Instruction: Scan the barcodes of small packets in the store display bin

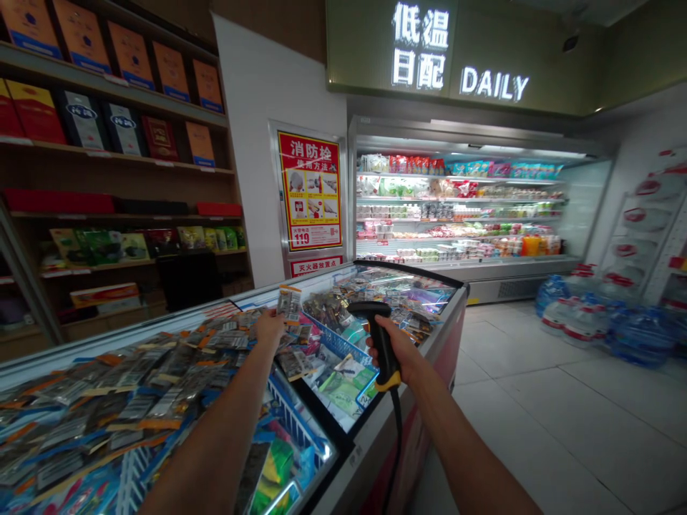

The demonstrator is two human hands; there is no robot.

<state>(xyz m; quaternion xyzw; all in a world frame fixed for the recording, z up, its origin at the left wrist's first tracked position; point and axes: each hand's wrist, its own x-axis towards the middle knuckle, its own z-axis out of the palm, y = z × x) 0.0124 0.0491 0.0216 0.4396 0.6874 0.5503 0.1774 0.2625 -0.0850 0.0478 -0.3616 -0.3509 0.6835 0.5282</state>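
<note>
My left hand (269, 330) pinches a small flat snack packet (290, 303) with an orange top edge, held upright above the freezer. A black and yellow barcode scanner (382, 343) is gripped in my right hand (398, 349), its head turned toward the packet and its cable hanging down. Beneath my left arm, many similar packets (177, 379) lie spread over the chest freezer's glass top. Further packets (293, 363) lie close below my left hand. Through the glass show blue baskets (338, 342) with bagged goods, among them a green bag (343, 390).
The chest freezer's edge (429, 332) runs away to the right. Shelves of boxed goods (123, 129) stand on the left. At the back is a lit open refrigerator (461, 207). Large water bottles (590, 315) stand on the tiled floor (520, 400) at right.
</note>
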